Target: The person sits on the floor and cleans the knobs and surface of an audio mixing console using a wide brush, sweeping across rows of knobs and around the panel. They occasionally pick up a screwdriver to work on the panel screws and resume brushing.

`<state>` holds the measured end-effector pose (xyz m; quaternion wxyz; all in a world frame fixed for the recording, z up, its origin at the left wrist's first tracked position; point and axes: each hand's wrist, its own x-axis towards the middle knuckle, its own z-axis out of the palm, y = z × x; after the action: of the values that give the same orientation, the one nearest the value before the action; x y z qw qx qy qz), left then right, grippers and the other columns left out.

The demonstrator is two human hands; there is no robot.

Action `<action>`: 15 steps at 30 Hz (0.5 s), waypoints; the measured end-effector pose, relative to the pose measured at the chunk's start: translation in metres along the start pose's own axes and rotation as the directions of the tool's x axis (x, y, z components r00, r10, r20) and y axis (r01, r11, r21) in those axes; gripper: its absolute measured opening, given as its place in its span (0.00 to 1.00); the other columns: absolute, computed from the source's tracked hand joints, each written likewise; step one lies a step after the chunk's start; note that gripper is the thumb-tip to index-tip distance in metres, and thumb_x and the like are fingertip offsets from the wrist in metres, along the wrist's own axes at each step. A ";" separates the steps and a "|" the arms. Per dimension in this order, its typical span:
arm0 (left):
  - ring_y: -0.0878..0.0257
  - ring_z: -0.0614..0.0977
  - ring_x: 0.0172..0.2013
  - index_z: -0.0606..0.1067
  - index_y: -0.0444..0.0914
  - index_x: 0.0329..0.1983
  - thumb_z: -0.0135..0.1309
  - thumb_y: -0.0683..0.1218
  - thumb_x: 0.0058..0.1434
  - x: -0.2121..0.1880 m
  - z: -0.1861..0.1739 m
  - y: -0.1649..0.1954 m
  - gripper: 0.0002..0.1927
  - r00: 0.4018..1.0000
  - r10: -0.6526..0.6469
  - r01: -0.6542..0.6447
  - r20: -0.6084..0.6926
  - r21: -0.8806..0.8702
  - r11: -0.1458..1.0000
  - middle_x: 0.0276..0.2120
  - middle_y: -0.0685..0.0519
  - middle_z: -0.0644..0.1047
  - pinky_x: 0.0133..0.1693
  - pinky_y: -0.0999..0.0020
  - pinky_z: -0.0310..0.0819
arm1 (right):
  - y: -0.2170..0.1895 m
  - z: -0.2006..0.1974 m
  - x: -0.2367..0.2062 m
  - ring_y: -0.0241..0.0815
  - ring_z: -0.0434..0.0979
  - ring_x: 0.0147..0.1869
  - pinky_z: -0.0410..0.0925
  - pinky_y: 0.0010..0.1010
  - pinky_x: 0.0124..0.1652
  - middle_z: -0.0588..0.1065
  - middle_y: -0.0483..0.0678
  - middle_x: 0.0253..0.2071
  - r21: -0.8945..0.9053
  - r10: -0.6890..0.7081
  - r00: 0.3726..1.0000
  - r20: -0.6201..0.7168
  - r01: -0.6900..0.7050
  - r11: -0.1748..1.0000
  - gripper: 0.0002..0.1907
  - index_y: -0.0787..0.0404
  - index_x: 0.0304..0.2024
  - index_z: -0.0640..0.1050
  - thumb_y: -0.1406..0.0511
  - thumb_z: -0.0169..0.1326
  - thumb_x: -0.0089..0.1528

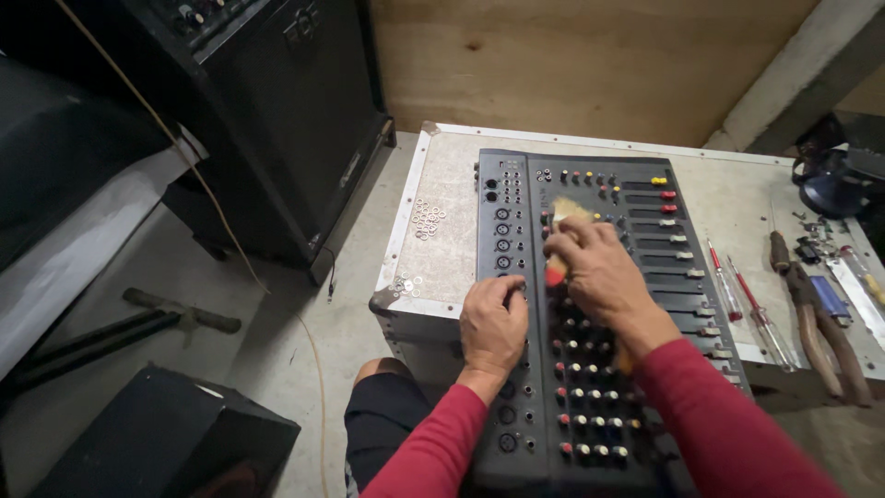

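Head view shows your right hand (599,267) gripping a small brush (560,242) over the mixer (590,323), which lies across the case's (442,212) front edge; your left hand (493,323) clasps the mixer's left side.

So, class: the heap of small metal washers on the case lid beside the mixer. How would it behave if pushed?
The washers lie loose and flat, so a push would probably scatter them, not shift them together. They look thin and light, likely awkward to pinch up singly. Near the lid's edge, some might slide off.
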<state>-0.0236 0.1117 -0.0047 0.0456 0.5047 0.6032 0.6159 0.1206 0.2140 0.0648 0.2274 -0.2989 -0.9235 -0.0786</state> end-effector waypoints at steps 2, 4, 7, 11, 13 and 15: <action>0.48 0.81 0.40 0.81 0.37 0.37 0.55 0.40 0.59 0.000 0.001 -0.001 0.06 1.000 -0.024 0.024 0.007 -0.015 1.000 0.35 0.47 0.81 0.45 0.56 0.75 | -0.006 -0.010 -0.009 0.57 0.71 0.59 0.67 0.43 0.58 0.72 0.52 0.58 0.118 0.085 0.980 -0.182 -0.064 0.991 0.17 0.58 0.48 0.76 0.74 0.54 0.57; 0.48 0.81 0.40 0.81 0.37 0.37 0.56 0.41 0.60 0.001 0.001 0.000 0.05 0.999 -0.043 0.044 0.013 -0.031 0.999 0.34 0.47 0.81 0.45 0.56 0.75 | -0.020 -0.018 -0.023 0.54 0.73 0.60 0.68 0.40 0.58 0.72 0.53 0.58 0.360 0.239 0.918 -0.318 -0.116 0.925 0.13 0.60 0.50 0.74 0.75 0.53 0.63; 0.48 0.82 0.40 0.81 0.37 0.37 0.56 0.41 0.61 0.002 -0.001 0.003 0.05 0.998 -0.057 0.057 0.007 -0.044 0.997 0.35 0.47 0.82 0.44 0.56 0.76 | -0.054 -0.025 -0.053 0.47 0.76 0.60 0.73 0.33 0.56 0.71 0.53 0.60 0.781 0.567 0.761 -0.314 -0.132 0.610 0.10 0.61 0.51 0.71 0.76 0.50 0.69; 0.55 0.85 0.36 0.81 0.36 0.40 0.58 0.43 0.61 -0.008 -0.005 0.013 0.07 0.981 -0.191 0.192 0.022 -0.141 0.971 0.35 0.46 0.83 0.40 0.62 0.79 | -0.099 -0.026 -0.096 0.45 0.75 0.60 0.74 0.36 0.54 0.70 0.55 0.62 0.940 0.767 0.607 -0.211 -0.089 0.329 0.11 0.63 0.53 0.69 0.76 0.47 0.69; 0.60 0.86 0.33 0.82 0.35 0.41 0.59 0.44 0.60 -0.017 -0.007 0.018 0.09 0.945 -0.318 0.326 0.072 -0.236 0.915 0.33 0.47 0.84 0.38 0.66 0.80 | -0.111 -0.025 -0.112 0.46 0.74 0.62 0.74 0.37 0.56 0.70 0.56 0.62 0.957 0.790 0.581 -0.196 -0.063 0.284 0.11 0.63 0.54 0.69 0.75 0.47 0.70; 0.65 0.85 0.31 0.81 0.34 0.42 0.60 0.44 0.60 -0.024 -0.005 0.023 0.10 0.893 -0.431 0.448 0.129 -0.339 0.827 0.31 0.48 0.86 0.37 0.70 0.80 | -0.114 -0.025 -0.122 0.46 0.75 0.61 0.74 0.38 0.57 0.71 0.58 0.62 0.974 0.810 0.563 -0.161 -0.040 0.222 0.12 0.63 0.56 0.68 0.74 0.47 0.70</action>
<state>-0.0023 0.0862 0.0011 0.2919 0.3493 0.5787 0.6767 0.1509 0.0520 0.0293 0.6718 -0.3385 -0.5146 0.4114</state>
